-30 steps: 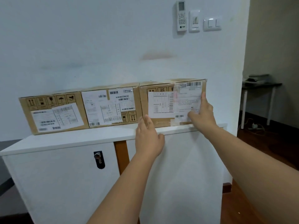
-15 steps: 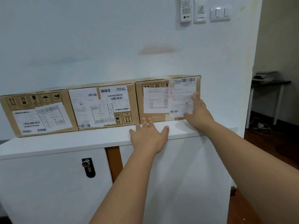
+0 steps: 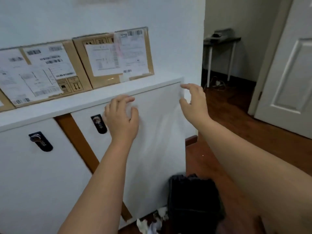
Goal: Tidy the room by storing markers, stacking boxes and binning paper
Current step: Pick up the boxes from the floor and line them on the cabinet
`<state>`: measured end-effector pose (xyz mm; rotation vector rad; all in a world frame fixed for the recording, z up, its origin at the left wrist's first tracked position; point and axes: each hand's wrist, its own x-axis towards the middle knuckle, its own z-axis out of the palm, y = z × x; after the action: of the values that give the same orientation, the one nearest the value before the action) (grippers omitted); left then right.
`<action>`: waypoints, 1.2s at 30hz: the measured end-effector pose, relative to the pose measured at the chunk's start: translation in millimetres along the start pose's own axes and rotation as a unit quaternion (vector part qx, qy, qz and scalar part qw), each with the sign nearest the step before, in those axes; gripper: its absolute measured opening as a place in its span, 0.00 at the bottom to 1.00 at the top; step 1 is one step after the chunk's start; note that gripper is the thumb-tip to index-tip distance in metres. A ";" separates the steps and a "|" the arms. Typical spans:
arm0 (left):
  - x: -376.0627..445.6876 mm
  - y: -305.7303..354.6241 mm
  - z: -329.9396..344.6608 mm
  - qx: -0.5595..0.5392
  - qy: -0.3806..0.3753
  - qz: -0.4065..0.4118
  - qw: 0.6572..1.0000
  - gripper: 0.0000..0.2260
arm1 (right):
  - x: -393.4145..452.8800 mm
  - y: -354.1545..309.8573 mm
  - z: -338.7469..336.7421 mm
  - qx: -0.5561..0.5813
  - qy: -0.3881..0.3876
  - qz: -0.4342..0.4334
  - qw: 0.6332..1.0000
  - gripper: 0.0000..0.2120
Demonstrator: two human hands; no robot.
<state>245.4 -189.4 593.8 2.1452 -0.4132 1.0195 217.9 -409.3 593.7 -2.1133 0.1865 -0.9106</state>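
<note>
On counter [image 3: 104,97]: boxes [image 3: 116,56] side by side against wall, out of walkway | left hand [image 3: 122,118], right hand [image 3: 194,100]: grip spread, empty | crumpled paper [image 3: 157,222] on floor beside black bin [image 3: 194,201], unbinned

Right-hand cardboard box [image 3: 116,58], at 12 o'clock: white shipping label [image 3: 130,51] on its front, letters "ONE" readable at the label's top left beside a barcode; remaining print blurred, illegible. Second sheet [image 3: 103,59] on the same box: lines only, unreadable.

Middle cardboard box [image 3: 49,70], at 10 o'clock: several white labels with barcodes, text smeared, not legible. Printed handling symbols at its lower right corner: 2 downward arrows [image 3: 76,85] in a square frame.

No other text can be read.
</note>
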 end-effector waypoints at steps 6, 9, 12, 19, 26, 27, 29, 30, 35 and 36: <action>-119.3 61.1 78.9 -0.127 -0.169 -0.054 0.976 0.12 | -101.1 151.6 -96.0 -0.073 -0.011 0.287 0.955 0.17; -175.0 92.6 119.6 -0.132 -0.302 -0.060 0.942 0.10 | -158.3 219.7 -157.3 -0.115 -0.016 0.409 0.905 0.18; -223.5 130.3 157.1 -0.145 -0.414 -0.064 0.896 0.08 | -212.3 274.5 -214.9 -0.129 0.031 0.488 0.863 0.16; -333.3 209.7 226.4 -0.159 -0.599 -0.097 0.779 0.08 | -314.7 346.7 -299.8 -0.129 0.076 0.609 0.779 0.17; -440.5 244.5 288.1 -0.125 -0.694 -0.246 0.665 0.14 | -397.0 442.2 -329.4 -0.138 0.075 0.700 0.697 0.23; -454.6 246.7 294.7 -0.113 -0.704 -0.267 0.649 0.15 | -404.1 452.3 -332.4 -0.139 0.078 0.706 0.690 0.23; -482.9 251.5 307.1 -0.093 -0.719 -0.306 0.617 0.18 | -413.1 470.7 -341.1 -0.140 0.085 0.718 0.676 0.25; -494.4 250.9 311.3 -0.086 -0.724 -0.324 0.603 0.18 | -417.3 480.2 -344.5 -0.137 0.090 0.722 0.673 0.26; -541.7 245.2 339.0 -0.048 -0.750 -0.349 0.560 0.24 | -431.6 534.4 -361.4 -0.147 0.117 0.719 0.669 0.27; -547.7 243.3 343.8 -0.039 -0.753 -0.356 0.552 0.27 | -432.8 541.1 -363.5 -0.143 0.119 0.719 0.670 0.27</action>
<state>-50.4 -614.7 136.5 2.1752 -0.2090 -1.4745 -247.8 -814.4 112.9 -1.3199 1.8987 -0.1013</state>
